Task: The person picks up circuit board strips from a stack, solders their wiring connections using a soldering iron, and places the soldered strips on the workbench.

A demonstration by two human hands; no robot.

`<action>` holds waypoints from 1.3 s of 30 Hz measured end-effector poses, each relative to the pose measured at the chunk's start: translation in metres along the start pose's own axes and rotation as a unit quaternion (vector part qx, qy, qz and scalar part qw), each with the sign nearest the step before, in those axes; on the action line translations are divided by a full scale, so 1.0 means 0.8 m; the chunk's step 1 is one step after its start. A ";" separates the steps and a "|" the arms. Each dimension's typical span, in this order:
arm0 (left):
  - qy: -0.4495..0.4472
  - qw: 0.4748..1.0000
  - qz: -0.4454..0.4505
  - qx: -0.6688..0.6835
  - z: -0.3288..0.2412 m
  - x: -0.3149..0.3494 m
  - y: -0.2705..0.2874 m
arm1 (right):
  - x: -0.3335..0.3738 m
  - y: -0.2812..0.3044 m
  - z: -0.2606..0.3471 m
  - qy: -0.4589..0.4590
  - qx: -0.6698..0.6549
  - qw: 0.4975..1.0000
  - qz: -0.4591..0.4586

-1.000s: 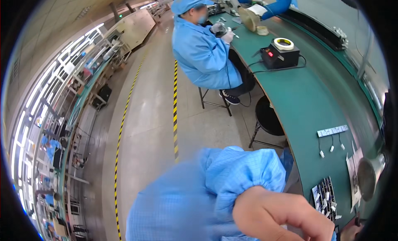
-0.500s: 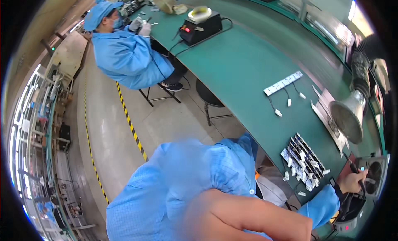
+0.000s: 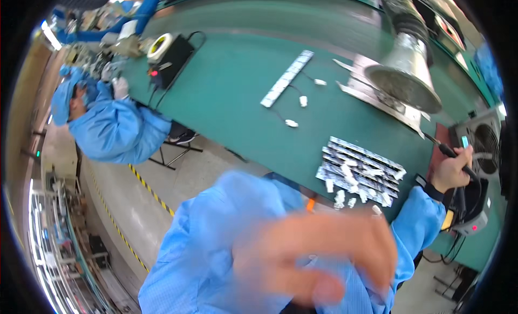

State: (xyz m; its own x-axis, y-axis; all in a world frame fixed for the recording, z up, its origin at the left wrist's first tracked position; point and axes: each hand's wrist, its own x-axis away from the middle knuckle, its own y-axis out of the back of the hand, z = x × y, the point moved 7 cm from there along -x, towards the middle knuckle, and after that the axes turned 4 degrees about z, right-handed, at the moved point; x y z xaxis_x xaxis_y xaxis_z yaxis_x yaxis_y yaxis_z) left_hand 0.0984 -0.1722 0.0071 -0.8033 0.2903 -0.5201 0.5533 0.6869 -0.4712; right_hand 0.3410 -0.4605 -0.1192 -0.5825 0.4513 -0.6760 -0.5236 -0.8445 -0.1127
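My right hand [image 3: 452, 171] is closed around the dark handle of a soldering iron [image 3: 445, 150], whose thin tip points up and left toward a pale metal piece [image 3: 377, 95]. Blurred by motion, my left hand [image 3: 318, 249] is raised close to the camera. Its thumb stands apart from the bent fingers, and nothing shows between them. Beyond it, a pile of narrow circuit-board strips [image 3: 367, 154] with white connectors [image 3: 348, 173] lies near the bench edge. One separate white strip [image 3: 287, 79] lies farther off, with three wires ending in small white plugs [image 3: 291, 123].
A metal fume funnel [image 3: 404, 76] hangs over the green bench [image 3: 226, 71]. To the right stand a grey fan unit [image 3: 483, 136] and a soldering station [image 3: 475, 225] with a red light. Far left, a black box [image 3: 171, 63] bears a tape roll; a co-worker [image 3: 116, 122] sits there.
The view has turned, so the bench things now appear farther left. My left hand has moved upward, with its fingers more bent. My right hand keeps hold of the soldering iron.
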 end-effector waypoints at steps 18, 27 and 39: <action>0.403 0.828 0.057 -0.385 0.131 -0.026 0.245 | 0.015 -0.017 0.047 -0.011 0.015 1.000 0.014; 0.310 0.833 -0.090 -0.450 0.149 -0.034 0.280 | 0.031 -0.029 0.093 0.056 -0.061 0.996 -0.029; 0.234 0.827 -0.035 -0.509 0.147 -0.028 0.261 | 0.119 -0.119 0.158 0.160 -0.054 0.922 0.347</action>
State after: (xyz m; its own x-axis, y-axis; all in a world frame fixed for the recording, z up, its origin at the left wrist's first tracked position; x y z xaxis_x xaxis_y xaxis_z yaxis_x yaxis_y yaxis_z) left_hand 0.2578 -0.1139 -0.1637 -0.9545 0.2895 -0.0709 0.2217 0.8486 0.4803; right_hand 0.2573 -0.3005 -0.0806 -0.5315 -0.3034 -0.7909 -0.0177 -0.9295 0.3684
